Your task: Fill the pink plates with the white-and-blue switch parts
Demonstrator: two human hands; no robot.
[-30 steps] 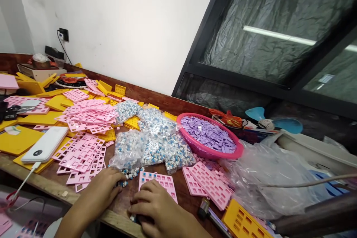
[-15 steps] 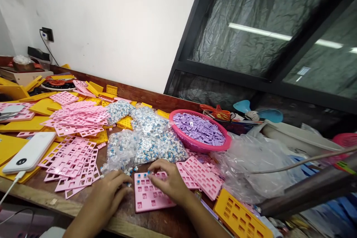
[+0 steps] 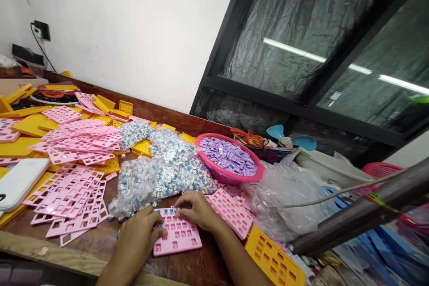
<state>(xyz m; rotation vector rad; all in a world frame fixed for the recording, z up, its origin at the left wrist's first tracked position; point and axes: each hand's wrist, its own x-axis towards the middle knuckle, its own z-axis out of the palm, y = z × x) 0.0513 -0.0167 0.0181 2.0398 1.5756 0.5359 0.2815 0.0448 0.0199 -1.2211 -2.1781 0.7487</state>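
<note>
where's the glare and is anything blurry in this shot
Head view: bright strip-light reflections streak the dark window; the clear bag catches soft shine; the pink plate and both hands look fairly sharp; the bar at lower right is soft, and the frame tilts with wide-angle stretch.

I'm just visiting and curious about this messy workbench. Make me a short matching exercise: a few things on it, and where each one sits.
Things:
1. pink plate
2. purple keycaps
3. bags of switches
4. yellow plate

Places:
A. in the pink basket
B. under both hands
C. right of the right forearm, at the table's near edge
D. piled just beyond the hands

Pairs: 1-B, 2-A, 3-D, 4-C
</note>
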